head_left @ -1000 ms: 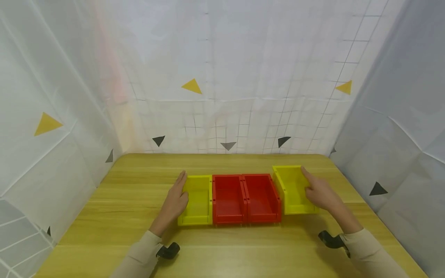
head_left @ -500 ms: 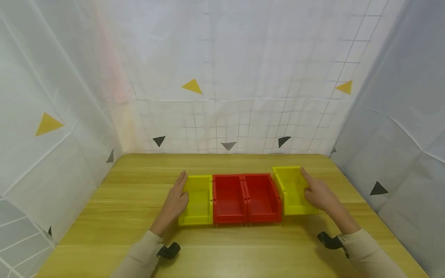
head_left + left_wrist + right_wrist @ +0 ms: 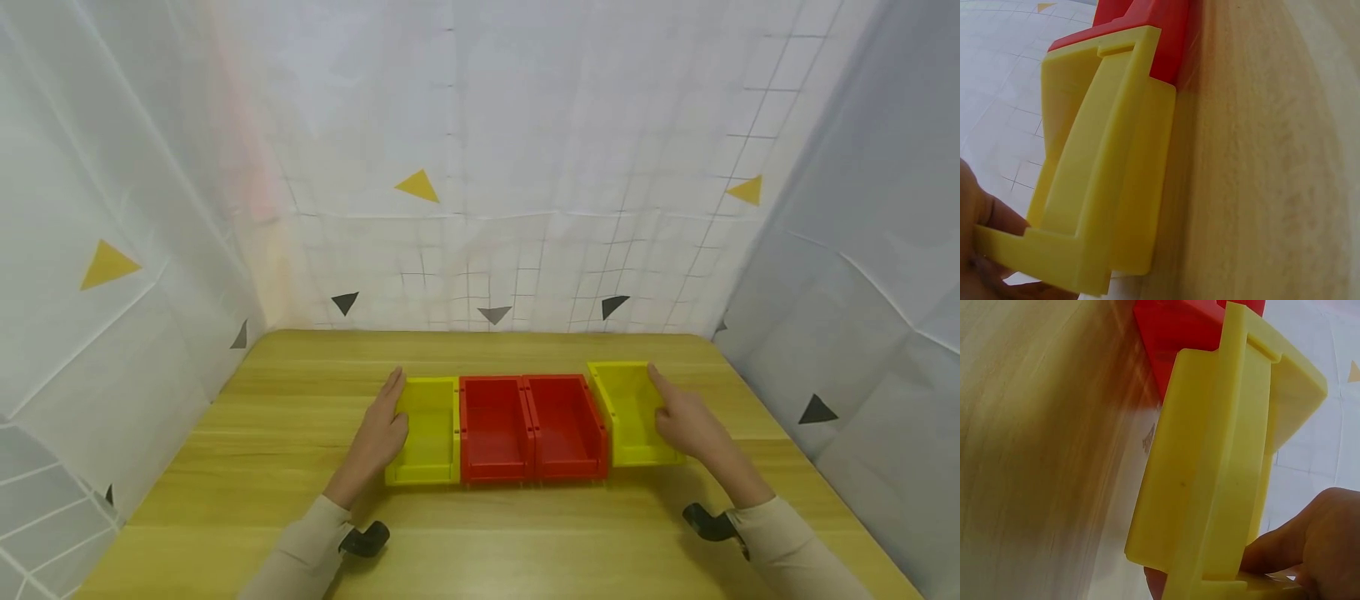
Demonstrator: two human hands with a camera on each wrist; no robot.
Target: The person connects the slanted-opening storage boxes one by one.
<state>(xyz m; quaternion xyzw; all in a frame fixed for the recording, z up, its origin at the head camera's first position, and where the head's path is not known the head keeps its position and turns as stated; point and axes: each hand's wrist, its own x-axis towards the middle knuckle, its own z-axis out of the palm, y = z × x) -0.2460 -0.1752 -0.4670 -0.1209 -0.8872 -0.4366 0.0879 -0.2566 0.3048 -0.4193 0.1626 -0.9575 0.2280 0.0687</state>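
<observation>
Four-sided open-front storage bins stand side by side in a row. At the left end, my left hand (image 3: 378,433) pinches the outer wall of a yellow bin (image 3: 1094,156), thumb inside and fingers outside. This bin touches the left red bin (image 3: 493,433), which abuts the right red bin (image 3: 564,429). My right hand (image 3: 692,423) grips the outer wall of the second yellow bin (image 3: 1210,462), its thumb over the inner side. That bin sits slightly farther back than the red ones and looks a little raised above the table. Its inner wall is close against the right red bin; whether they touch, I cannot tell.
A wooden table (image 3: 480,542) carries the bins. White sheeting (image 3: 517,125) with yellow and dark triangles rises behind it and along both sides. A black wrist mount (image 3: 365,540) is on the left sleeve, and another black mount (image 3: 708,523) on the right.
My right hand and its yellow bin have shifted slightly toward me and to the left. The left hand, the left yellow bin and the red bins look nearly still.
</observation>
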